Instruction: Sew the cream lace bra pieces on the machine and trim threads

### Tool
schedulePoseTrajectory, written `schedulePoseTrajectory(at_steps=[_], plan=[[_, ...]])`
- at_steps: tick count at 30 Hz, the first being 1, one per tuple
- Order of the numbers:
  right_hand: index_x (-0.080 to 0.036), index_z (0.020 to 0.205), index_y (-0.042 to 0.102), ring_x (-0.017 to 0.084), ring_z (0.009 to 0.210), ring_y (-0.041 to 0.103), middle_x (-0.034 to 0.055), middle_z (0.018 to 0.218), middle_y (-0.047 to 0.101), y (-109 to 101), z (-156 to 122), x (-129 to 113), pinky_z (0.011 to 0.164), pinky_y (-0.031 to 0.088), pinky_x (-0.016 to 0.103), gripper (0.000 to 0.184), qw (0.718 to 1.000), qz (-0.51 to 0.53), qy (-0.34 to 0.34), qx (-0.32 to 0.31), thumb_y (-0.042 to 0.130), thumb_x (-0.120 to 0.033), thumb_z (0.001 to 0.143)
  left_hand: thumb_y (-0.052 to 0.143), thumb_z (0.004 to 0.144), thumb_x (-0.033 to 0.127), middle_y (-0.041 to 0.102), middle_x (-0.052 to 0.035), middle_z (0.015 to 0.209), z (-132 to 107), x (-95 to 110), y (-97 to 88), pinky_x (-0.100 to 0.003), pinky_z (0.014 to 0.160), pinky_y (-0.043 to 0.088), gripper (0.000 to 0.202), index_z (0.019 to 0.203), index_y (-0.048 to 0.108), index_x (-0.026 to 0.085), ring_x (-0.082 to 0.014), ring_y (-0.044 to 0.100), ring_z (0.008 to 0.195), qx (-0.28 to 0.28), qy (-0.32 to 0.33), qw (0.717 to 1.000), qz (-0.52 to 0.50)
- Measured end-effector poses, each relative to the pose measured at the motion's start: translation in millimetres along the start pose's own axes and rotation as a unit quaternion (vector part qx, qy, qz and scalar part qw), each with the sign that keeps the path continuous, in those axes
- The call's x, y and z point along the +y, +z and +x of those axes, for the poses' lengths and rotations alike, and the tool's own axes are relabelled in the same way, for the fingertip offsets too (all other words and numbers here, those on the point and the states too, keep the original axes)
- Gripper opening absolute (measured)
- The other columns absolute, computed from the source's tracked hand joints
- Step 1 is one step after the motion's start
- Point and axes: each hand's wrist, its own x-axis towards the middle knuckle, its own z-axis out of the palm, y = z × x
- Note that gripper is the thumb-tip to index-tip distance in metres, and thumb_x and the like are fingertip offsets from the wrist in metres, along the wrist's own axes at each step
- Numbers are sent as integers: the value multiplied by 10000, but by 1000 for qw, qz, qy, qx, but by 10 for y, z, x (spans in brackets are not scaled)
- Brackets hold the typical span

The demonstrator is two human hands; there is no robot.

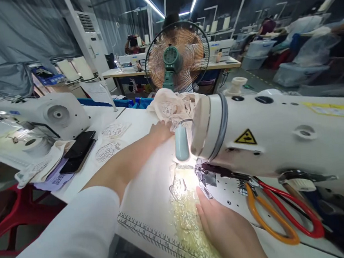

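Left hand (161, 131): arm extended across the table (143, 182), fingers at the near edge of the beige cloth (170, 105), which lies heaped behind the machine head; whether they grip it cannot be told.

Right hand (225, 223): low beside the needle area, fingertips at the right edge of the yellow lace (185, 212); whether they pinch or merely press cannot be told.

Yellow lace: one strip, brightly lit, running from the needle area toward the near edge, partly over the ruler (151, 232).

Machine (266, 130): white, warning triangle on its side; grey pod (181, 144) hanging at the head's left.

Handles: one orange (285, 239), one red (317, 229), looped, right of the right hand.

Lace pieces (108, 150): two, flat, left of the left forearm.

Phones (80, 145): two, dark, stacked askew, farther left.

Fan (177, 58): beyond the beige cloth.
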Motion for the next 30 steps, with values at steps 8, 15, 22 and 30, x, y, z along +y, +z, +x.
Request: schedulePoseTrajectory(at_steps=[8,15,22,30], plan=[[-161,1351,381,215,682,643,62,859,704,-32,30,35,487,364,296,464,992,64,39,-105,223,-278,931,557,820,274,520,-102,1213,-574,-486,-54,-357,881,432,355,1173,552,238,-262,502,1118,15,-61,998,19],[-196,1348,381,257,746,640,109,984,693,-71,20,-72,549,391,336,507,988,65,73,-118,141,-329,922,618,761,177,638,-170,906,-2062,-1417,173,-437,754,460,136,837,645,68,-304,595,890,13,-133,990,38],[-163,1304,452,300,941,609,139,1140,638,-36,-81,-117,671,445,382,494,992,72,82,-67,217,-342,909,408,906,128,575,-55,894,-2477,-1623,165,-287,797,423,142,866,534,75,-148,515,859,213,-57,974,-60],[-213,1086,609,197,747,625,101,991,674,109,-855,-745,484,420,253,540,701,710,62,20,463,-638,787,478,840,142,608,-34,782,-2915,-487,493,-248,743,451,85,771,517,172,-144,513,756,327,356,864,-143]])
